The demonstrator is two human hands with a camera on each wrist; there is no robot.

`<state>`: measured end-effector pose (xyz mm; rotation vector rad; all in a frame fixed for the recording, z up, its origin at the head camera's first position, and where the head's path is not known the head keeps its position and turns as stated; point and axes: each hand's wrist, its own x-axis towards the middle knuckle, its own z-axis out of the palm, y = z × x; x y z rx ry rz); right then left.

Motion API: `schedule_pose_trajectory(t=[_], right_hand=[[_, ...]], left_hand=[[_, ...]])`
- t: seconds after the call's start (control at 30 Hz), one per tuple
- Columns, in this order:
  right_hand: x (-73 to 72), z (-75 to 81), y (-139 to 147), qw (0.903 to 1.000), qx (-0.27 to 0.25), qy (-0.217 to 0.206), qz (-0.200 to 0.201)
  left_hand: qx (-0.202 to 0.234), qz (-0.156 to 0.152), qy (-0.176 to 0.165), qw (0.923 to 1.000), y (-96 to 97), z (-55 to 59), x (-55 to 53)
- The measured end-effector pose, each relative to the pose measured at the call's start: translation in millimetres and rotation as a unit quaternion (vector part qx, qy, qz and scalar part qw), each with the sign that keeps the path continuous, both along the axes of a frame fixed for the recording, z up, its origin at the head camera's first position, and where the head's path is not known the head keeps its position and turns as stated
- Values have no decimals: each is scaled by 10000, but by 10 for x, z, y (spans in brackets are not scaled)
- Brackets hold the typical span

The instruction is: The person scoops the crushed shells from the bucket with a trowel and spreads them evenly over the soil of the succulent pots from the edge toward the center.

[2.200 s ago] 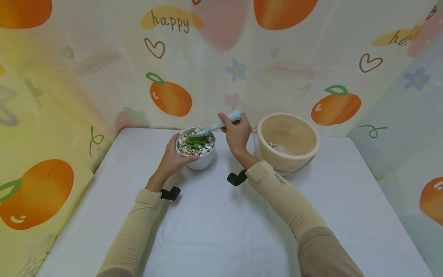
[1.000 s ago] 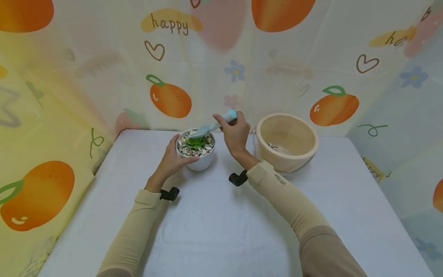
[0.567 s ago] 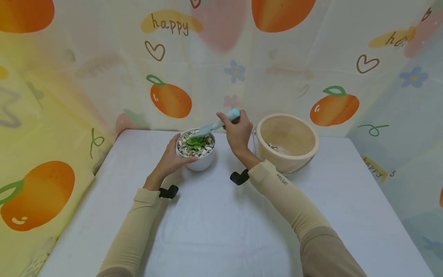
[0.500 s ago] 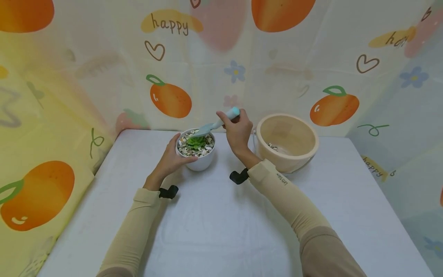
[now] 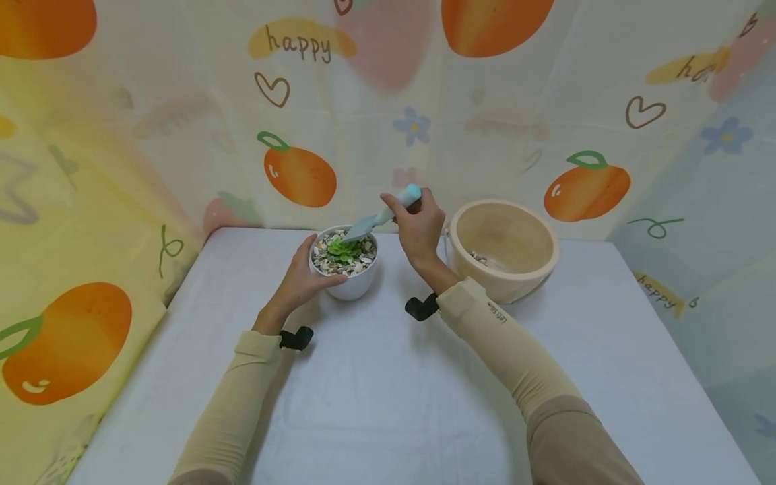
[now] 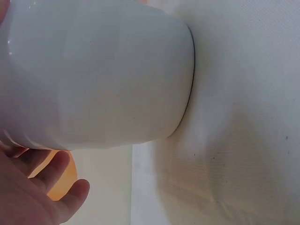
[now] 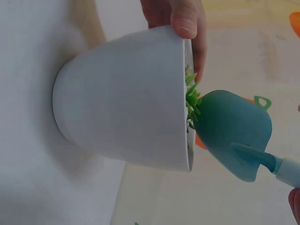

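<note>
A white plant pot (image 5: 350, 289) stands upright on the table, filled with pale pebbles (image 5: 358, 267) around a small green succulent (image 5: 343, 250). My left hand (image 5: 297, 277) grips the pot from its left, thumb along the front rim. In the left wrist view, curled fingers (image 6: 49, 176) show beside the pot wall. My right hand (image 5: 420, 230) pinches the handle of a light blue hand trowel (image 5: 362, 228). The trowel's blade tilts down over the succulent; in the right wrist view its blade (image 7: 232, 126) meets or nearly meets the leaves (image 7: 192, 101).
Right of my right wrist stands a large beige tub (image 5: 509, 286) with a few pebbles (image 5: 478, 257) inside. The white-covered table (image 5: 364, 397) ends at a patterned cloth backdrop (image 5: 485, 155) just behind both containers. A yellow-tinted cloth (image 5: 54, 236) bounds the left side.
The trowel has shifted slightly right and its handle has risen, uncovering more of the succulent. My right hand has moved up a little with it. My left hand keeps its hold on the pot.
</note>
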<state>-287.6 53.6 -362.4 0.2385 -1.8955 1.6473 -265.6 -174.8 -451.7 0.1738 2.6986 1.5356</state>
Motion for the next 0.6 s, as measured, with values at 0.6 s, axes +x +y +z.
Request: schedule_pose_trajectory(t=[0.6], right_hand=[[-68, 78, 195, 9959, -608, -667, 100]], left_hand=[[176, 44, -24, 9998, -11, -60, -15]])
